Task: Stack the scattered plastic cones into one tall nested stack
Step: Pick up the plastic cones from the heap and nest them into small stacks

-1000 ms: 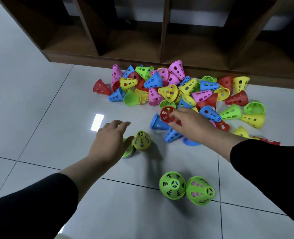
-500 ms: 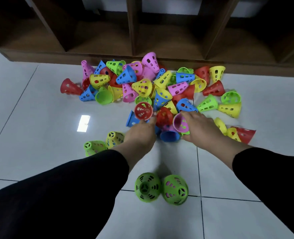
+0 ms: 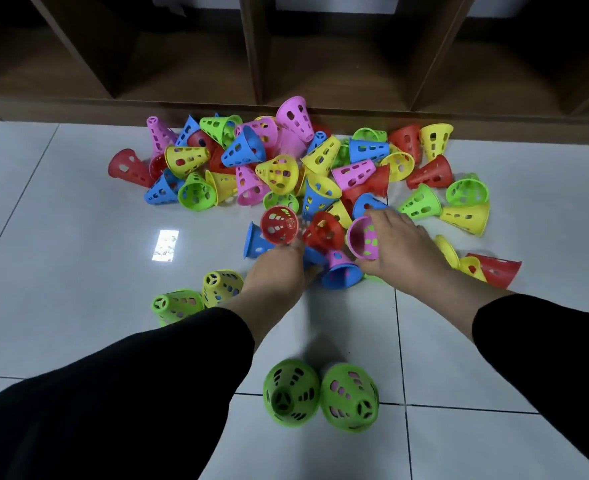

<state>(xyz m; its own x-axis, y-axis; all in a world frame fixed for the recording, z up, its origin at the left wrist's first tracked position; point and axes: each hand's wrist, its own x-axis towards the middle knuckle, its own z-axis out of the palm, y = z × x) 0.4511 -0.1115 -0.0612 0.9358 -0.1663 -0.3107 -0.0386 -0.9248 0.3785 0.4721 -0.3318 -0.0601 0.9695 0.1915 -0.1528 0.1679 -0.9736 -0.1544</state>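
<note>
Pink plastic is now pinched at the right hand's fingers (image 3: 378, 220): a pink cone (image 3: 364, 239) is held by its rim, mouth turned toward the camera, at the near edge of the pile of cones (image 3: 286, 168). A second ago that hand lay over the pile with no pink cone in it, so a pick is judged to have been made. The right hand (image 3: 400, 247) is bent down at the wrist, forearm reaching in from the near right of the pile.

The left hand (image 3: 275, 275) has been brought across from the yellow cone (image 3: 221, 285) and green cone (image 3: 175, 304), which are left lying on their sides near-left of the pile. Its fingers are pressed in under a red cone (image 3: 279, 224) at the pile's near edge; whether they are closed on it is hidden, so their state cannot be told.

Two upright green cones (image 3: 320, 393), one possibly nesting pink, stand nearest the camera, well apart from the pile, on the tiled floor (image 3: 61, 237). No tall stack is seen yet; most of the task remains. A wooden shelf (image 3: 286, 64) runs behind the pile.
</note>
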